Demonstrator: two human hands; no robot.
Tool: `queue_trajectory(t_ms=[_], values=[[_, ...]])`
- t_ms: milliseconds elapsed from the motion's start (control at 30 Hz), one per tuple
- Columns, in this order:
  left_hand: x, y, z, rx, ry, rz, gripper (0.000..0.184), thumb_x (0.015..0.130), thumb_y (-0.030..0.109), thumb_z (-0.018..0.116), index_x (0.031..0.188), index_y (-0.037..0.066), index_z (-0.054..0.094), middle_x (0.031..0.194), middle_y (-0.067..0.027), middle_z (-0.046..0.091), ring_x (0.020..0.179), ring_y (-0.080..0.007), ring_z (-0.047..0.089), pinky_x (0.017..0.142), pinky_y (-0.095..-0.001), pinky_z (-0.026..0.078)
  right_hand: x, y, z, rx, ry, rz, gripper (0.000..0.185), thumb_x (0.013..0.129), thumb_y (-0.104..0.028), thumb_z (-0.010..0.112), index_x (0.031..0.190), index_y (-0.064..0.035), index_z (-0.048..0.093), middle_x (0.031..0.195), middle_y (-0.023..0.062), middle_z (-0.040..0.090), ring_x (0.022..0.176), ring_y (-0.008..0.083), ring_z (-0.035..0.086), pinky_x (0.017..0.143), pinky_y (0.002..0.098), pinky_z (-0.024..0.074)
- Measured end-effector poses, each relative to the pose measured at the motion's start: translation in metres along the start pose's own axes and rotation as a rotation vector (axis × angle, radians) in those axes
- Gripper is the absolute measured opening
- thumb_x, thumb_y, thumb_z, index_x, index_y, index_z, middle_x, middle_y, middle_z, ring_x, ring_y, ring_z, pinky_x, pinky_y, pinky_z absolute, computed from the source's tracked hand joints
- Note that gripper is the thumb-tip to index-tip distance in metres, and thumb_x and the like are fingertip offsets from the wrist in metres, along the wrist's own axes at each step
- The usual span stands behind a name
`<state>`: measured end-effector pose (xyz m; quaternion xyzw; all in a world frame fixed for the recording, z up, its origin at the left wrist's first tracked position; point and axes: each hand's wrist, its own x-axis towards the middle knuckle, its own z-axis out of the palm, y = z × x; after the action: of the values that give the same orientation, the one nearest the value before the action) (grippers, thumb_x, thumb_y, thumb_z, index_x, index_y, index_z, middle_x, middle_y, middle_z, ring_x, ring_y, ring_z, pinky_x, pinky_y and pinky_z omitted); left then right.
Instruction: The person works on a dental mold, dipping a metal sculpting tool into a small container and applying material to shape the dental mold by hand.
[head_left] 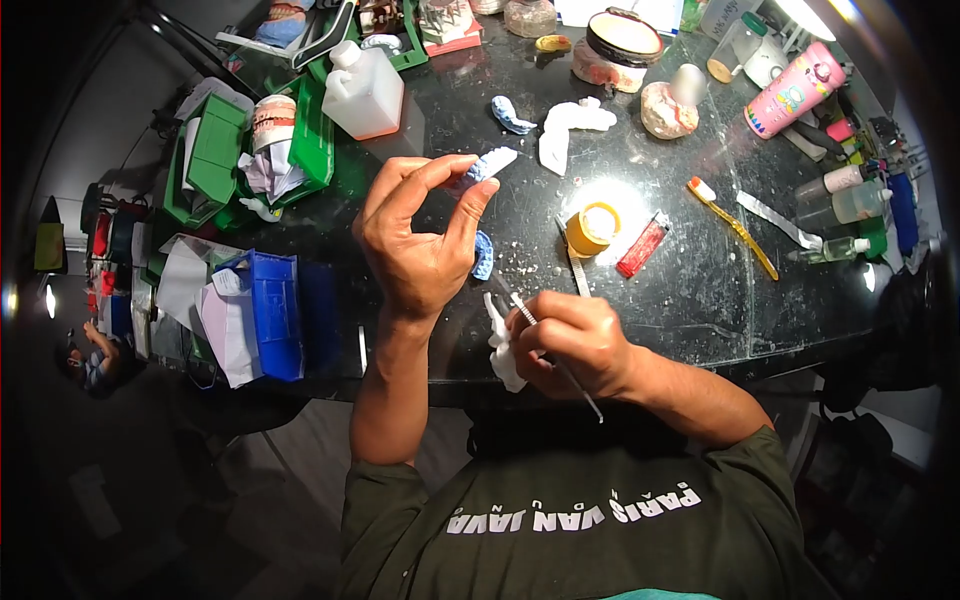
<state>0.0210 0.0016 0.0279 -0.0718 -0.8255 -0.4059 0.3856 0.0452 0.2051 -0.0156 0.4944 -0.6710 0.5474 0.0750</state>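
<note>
My left hand [415, 235] is raised over the table, pinching a small blue-and-white dental mould piece [492, 163] between thumb and fingers. Lower and to the right, my right hand [570, 342] grips a thin metal dental instrument [580, 388] like a pen. A crumpled white tissue [503, 350] lies against its fingers; whether they hold it I cannot tell. Beneath my left thumb, a curved blue mould piece [483, 256] rests on the dark table. Beyond my right hand stand a yellow jar [592, 230] with white contents, a flat metal blade [578, 272] and a red lighter [643, 247].
A yellow toothbrush [735, 228] lies to the right. Farther back are a white mould piece [560, 140], another blue piece [512, 117], a plastic bottle [362, 95] and a pink flask [795, 90]. Green bins [213, 158] and a blue bin [275, 315] line the left; a person sits beyond.
</note>
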Motion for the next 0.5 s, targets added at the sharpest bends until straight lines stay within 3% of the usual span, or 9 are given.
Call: queue_trajectory(t_ms=[33,133,300,400,500], values=[[0.000,0.001,0.000,-0.009,-0.008,0.006,0.026,0.080,0.000,0.091,0.104,0.001,0.079,0.091,-0.0062,0.070,0.082,-0.0160,0.067,0.076,-0.0294,0.053,0.006,-0.002,-0.006,-0.006,0.058,0.001,0.023,0.072,0.011,0.076,0.085,-0.0025,0.061,0.080,0.0080,0.060,0.063,0.0246,0.066,0.053,0.0357,0.0544],[-0.001,0.002,0.001,0.003,-0.040,0.054,0.027,0.080,0.000,0.091,0.104,0.001,0.080,0.091,-0.0072,0.071,0.082,-0.0174,0.067,0.076,-0.0302,0.054,0.013,0.001,-0.019,0.077,0.254,-0.022,0.024,0.077,0.012,0.077,0.089,-0.0022,0.062,0.088,0.0109,0.068,0.074,0.0222,0.074,0.063,0.0327,0.0598],[-0.005,0.009,0.004,0.046,-0.080,0.090,0.029,0.074,0.012,0.095,0.101,0.011,0.083,0.089,-0.0027,0.074,0.084,-0.0222,0.069,0.082,-0.0358,0.052,0.023,0.002,-0.047,-0.164,0.356,-0.061,0.031,0.079,0.011,0.079,0.097,-0.0038,0.060,0.101,0.0211,0.077,0.078,0.0270,0.077,0.066,0.0371,0.0616],[-0.005,0.014,0.003,0.045,-0.149,0.203,0.030,0.075,0.004,0.094,0.102,0.005,0.081,0.091,-0.0071,0.072,0.084,-0.0222,0.068,0.082,-0.0361,0.055,0.018,0.004,-0.049,-0.272,0.433,-0.068,0.026,0.081,0.010,0.079,0.097,-0.0029,0.062,0.108,0.0224,0.078,0.083,0.0301,0.079,0.073,0.0385,0.0637],[-0.007,0.021,0.005,0.048,-0.198,0.206,0.033,0.073,0.007,0.094,0.103,0.008,0.082,0.089,-0.0057,0.071,0.085,-0.0233,0.067,0.088,-0.0386,0.054,0.020,0.011,-0.046,-0.297,0.479,-0.134,0.021,0.082,0.011,0.076,0.095,-0.0017,0.065,0.111,0.0233,0.078,0.084,0.0310,0.077,0.074,0.0389,0.0625]])
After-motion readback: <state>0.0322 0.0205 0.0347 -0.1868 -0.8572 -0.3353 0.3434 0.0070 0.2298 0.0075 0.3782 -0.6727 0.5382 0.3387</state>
